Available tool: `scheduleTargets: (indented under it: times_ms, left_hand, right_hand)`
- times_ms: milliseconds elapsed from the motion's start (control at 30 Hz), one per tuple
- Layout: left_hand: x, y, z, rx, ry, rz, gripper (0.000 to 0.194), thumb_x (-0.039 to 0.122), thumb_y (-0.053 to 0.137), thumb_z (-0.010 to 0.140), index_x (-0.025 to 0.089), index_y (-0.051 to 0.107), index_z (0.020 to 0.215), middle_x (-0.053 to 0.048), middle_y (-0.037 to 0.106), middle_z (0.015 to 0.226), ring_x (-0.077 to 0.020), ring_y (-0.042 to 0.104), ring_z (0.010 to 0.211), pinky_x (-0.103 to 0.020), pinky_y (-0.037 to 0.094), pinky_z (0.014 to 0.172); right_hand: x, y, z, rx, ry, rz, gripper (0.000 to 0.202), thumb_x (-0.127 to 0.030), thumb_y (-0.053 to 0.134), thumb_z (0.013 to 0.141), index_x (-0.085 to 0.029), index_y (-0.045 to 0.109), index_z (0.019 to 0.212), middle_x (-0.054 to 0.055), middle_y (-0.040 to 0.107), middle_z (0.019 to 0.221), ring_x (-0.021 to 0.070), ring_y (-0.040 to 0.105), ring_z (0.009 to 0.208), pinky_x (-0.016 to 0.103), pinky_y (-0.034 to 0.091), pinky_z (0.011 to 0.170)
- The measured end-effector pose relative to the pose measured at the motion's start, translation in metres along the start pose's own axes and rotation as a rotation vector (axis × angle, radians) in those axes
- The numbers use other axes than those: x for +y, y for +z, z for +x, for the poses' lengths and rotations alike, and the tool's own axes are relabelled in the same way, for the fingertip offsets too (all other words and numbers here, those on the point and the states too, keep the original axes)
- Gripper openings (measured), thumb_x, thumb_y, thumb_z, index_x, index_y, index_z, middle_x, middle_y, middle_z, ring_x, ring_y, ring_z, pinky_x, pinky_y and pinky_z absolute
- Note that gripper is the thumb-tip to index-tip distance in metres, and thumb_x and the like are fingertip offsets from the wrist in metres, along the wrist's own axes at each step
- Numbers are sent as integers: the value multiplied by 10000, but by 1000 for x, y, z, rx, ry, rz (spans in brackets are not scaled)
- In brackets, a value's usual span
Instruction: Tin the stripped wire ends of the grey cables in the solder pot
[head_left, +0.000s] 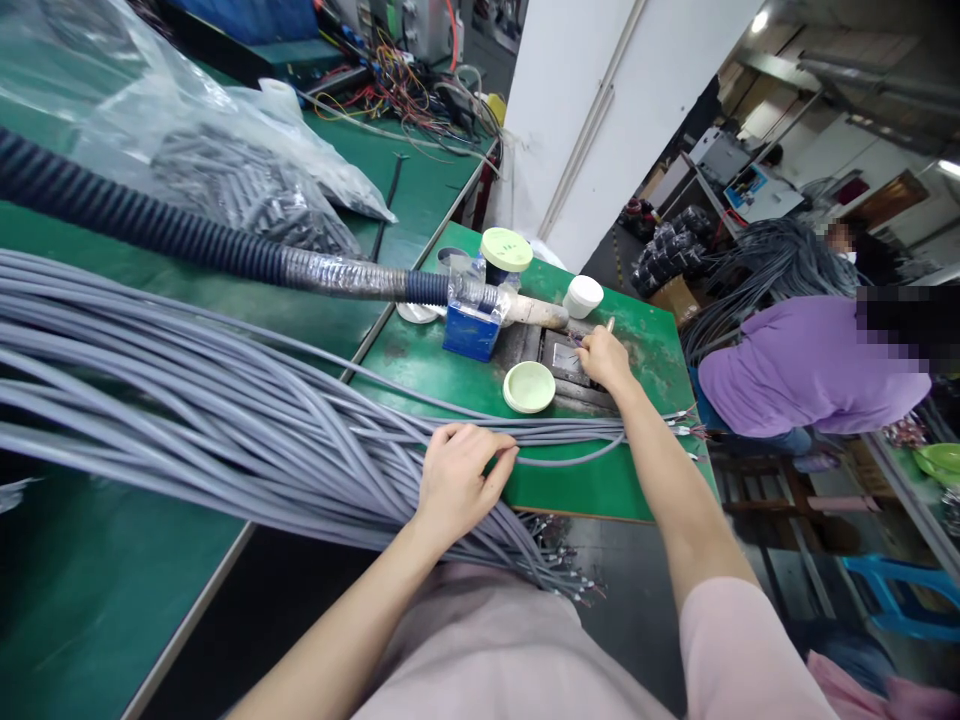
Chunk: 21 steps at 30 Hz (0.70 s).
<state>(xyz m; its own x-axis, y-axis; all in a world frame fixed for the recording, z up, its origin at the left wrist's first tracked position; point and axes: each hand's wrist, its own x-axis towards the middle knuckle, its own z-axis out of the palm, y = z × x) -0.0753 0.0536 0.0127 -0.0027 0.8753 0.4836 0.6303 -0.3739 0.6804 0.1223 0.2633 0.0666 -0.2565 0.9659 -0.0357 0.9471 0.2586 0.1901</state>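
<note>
My left hand [463,478] lies over a thick bundle of grey cables [300,420], thumb and forefinger closed on one grey cable [574,460] that loops out toward my right forearm. My right hand [606,358] is closed above a dark metal block with a shiny flat top [568,360]. Thin dark strands show at its fingertips, and a short tan tip rises behind it; what it grips is too small to make out. Close by are the pale nozzle of a ribbed hose [540,312] and a light green bowl [529,388]. Stripped cable ends [686,430] lie right of my forearm.
A blue box [471,332] props up the hose, near a lidded tub [506,250] and a white cup [583,297]. Plastic bags of grey pieces [255,190] lie at back left. At right sits a person in a purple top [810,365], near a blue stool [900,600].
</note>
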Motion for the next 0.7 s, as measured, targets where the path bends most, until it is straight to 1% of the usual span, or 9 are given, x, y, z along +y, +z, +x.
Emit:
scheduleTargets:
  times_ms: [233, 433, 600, 700]
  left_hand:
    - [-1, 0, 1, 0, 6, 4, 107, 238, 547, 888, 217, 647, 859, -4, 692, 773, -162, 607, 754, -363, 361, 831]
    - [-1, 0, 1, 0, 6, 10, 109, 235, 546, 885, 214, 648, 854, -3, 689, 761, -162, 606, 749, -362, 361, 827]
    - [-1, -1, 1, -2, 7, 4, 110, 229, 545, 882, 210, 651, 858, -8, 693, 766, -162, 606, 750, -363, 362, 833]
    - [0, -1, 1, 4, 7, 1, 108, 227, 547, 879, 210, 651, 856, -8, 691, 760, -161, 604, 743, -363, 364, 834]
  right_hand:
    - [0, 7, 5, -60, 9, -6, 304, -357, 464, 925, -146, 682, 947, 158, 603, 1150, 277, 573, 1068, 333, 466, 831]
    - [0, 9, 5, -69, 10, 3, 309, -355, 462, 926, -140, 681, 954, 163, 607, 1153, 274, 577, 1067, 332, 460, 847]
    - [0, 9, 6, -46, 12, 21, 282, -342, 491, 907, -143, 691, 904, 158, 621, 1118, 264, 594, 1014, 318, 453, 801]
    - [2, 5, 4, -22, 14, 41, 270, -336, 502, 895, -152, 695, 852, 142, 626, 1084, 244, 603, 957, 302, 438, 755]
